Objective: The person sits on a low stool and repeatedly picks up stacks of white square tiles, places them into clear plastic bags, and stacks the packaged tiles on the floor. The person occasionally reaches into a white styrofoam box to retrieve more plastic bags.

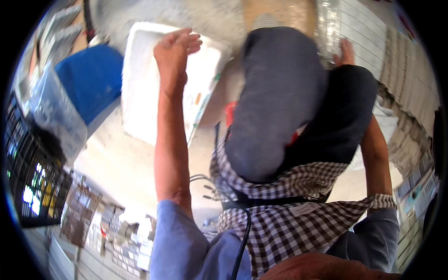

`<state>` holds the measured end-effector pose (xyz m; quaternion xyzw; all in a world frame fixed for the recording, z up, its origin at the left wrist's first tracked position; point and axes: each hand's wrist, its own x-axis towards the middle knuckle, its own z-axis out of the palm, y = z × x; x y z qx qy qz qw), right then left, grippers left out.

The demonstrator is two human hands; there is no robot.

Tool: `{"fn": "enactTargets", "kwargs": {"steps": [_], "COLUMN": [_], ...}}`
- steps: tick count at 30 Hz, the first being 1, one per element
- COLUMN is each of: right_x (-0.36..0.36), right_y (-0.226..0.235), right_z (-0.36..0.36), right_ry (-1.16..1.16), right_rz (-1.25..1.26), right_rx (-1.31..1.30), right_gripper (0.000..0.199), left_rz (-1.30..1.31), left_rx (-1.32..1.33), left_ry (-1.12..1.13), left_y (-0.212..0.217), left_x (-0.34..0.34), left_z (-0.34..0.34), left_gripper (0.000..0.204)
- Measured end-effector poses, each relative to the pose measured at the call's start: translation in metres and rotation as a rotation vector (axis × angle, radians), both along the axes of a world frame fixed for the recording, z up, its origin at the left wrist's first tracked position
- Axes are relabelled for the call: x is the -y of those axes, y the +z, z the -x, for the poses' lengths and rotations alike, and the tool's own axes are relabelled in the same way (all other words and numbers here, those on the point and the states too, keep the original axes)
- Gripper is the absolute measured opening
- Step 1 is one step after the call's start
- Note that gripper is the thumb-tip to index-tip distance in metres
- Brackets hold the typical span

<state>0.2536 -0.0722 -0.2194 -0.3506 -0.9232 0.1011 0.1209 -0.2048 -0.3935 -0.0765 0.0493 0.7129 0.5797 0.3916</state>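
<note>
While the left hand sits over its far end, the white tray reads as a shallow, roughly rectangular piece with rounded corners and a raised rim. Location: left of the person's legs, right next to the blue bin, with pale floor showing around its near end. Finish is plain white, blown out over much of the inside, so surface detail there is hard to read. Right-hand side carries small green marks along the edge, plus one brownish-orange oval patch about midway. Long axis runs away from the person, slightly skewed.

Left hand: back of it up, fingers extended to the right and slightly apart, nothing seen in the grip. Contact with the tray: can't tell.

Right hand: mostly behind the dark knee, only some fingers showing, beside the clear plastic wrap and the white slabs. Can't tell whether it grips anything.

Around: clear plastic bag against the bin, black crate nearer the person, brown cardboard past the knees. Checked apron on the lap.
</note>
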Motion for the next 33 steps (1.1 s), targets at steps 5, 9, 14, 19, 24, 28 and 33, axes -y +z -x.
{"fn": "enactTargets", "kwargs": {"steps": [5, 9, 14, 19, 24, 28, 33], "right_x": [-0.025, -0.021, -0.007, 0.010, 0.057, 0.071, 0.090], "right_y": [0.005, -0.001, 0.021, 0.040, 0.040, 0.037, 0.047], "right_z": [-0.021, -0.007, -0.051, -0.047, -0.069, -0.061, -0.071], "right_ry": [0.027, 0.061, -0.195, -0.256, -0.353, -0.363, -0.427], "right_rz": [0.124, 0.144, 0.184, 0.257, 0.346, 0.439, 0.531], "right_rx": [0.076, 0.137, 0.195, 0.148, 0.089, 0.013, -0.095], "right_gripper": [0.083, 0.085, 0.065, 0.060, 0.056, 0.053, 0.050], "left_rz": [0.299, 0.726, 0.928, 1.333, 1.285, 1.074, 1.012], "left_rx": [0.041, -0.250, -0.508, -0.456, -0.522, -0.478, -0.495], "left_ry": [0.226, -0.039, -0.599, -0.639, -0.774, -0.669, -0.749], "left_y": [-0.077, -0.146, -0.242, -0.217, -0.211, -0.220, -0.171], "left_x": [0.132, 0.204, 0.222, 0.228, 0.206, 0.265, 0.252], "left_z": [0.014, 0.008, -0.005, 0.013, 0.005, 0.017, 0.012], "left_gripper": [0.031, 0.046, 0.108, 0.086, 0.023, 0.019, 0.022]}}
